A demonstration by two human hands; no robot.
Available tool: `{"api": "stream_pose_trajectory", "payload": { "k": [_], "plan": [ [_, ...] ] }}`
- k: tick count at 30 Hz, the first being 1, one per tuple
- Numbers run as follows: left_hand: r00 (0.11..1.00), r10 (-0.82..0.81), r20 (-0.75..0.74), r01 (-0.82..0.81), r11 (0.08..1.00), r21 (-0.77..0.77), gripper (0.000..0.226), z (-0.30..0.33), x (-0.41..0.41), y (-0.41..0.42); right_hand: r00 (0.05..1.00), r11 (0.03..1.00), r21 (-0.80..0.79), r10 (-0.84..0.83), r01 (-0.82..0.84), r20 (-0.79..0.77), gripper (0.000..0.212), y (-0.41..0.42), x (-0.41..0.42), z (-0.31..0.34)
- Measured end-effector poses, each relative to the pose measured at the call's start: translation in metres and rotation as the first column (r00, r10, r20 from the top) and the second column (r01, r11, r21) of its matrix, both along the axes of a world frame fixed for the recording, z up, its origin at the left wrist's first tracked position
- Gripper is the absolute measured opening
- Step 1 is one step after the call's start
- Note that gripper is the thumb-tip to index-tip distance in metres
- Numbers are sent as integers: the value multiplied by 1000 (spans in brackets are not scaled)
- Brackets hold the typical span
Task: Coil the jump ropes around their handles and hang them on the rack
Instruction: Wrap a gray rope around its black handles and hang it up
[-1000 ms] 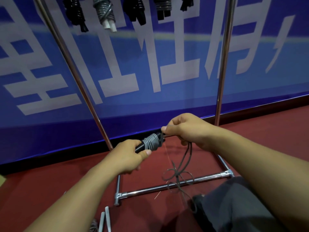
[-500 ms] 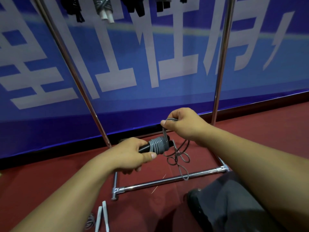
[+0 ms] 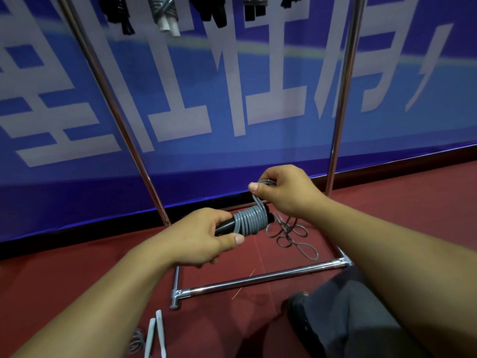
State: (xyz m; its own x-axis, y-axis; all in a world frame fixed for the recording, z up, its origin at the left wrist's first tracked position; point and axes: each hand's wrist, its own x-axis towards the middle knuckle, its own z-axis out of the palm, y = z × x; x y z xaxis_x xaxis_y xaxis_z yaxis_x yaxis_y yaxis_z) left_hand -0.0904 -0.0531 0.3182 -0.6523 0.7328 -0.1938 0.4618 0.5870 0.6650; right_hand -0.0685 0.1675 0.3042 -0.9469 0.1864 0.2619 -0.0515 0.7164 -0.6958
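Note:
My left hand [image 3: 204,239] grips the black handles [image 3: 227,226] of a jump rope, with several turns of grey rope [image 3: 250,219] coiled round them. My right hand [image 3: 286,192] pinches the grey rope just above the coil, up and to the right of it. The loose rest of the rope [image 3: 291,235] hangs in loops over the red floor. The chrome rack [image 3: 258,279] stands in front of me, its posts rising left and right. Coiled ropes [image 3: 165,14] hang from the top, cut off by the frame edge.
A second jump rope with white handles [image 3: 154,334] lies on the red floor at the bottom left. A blue banner [image 3: 232,99] with large white characters fills the wall behind the rack. My knee in dark trousers [image 3: 348,319] is at the lower right.
More grey turns now sit on the handles. My right hand has risen above the coil with the rope, and the hanging loops have become shorter and lifted off the rack's base bar.

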Motion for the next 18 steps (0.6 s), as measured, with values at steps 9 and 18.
{"api": "stream_pose_trajectory", "payload": {
  "k": [9, 18],
  "plan": [
    [995, -57, 80, 51, 996, 78, 22, 2, 5, -9, 986, 965, -220, 158, -144, 51, 28, 9, -1, -6],
    [976, -108, 189, 48, 953, 299, 25, 9, 15, -9, 914, 800, -537, 387, -268, 120, 67, -4, 7, 5]
  ]
}}
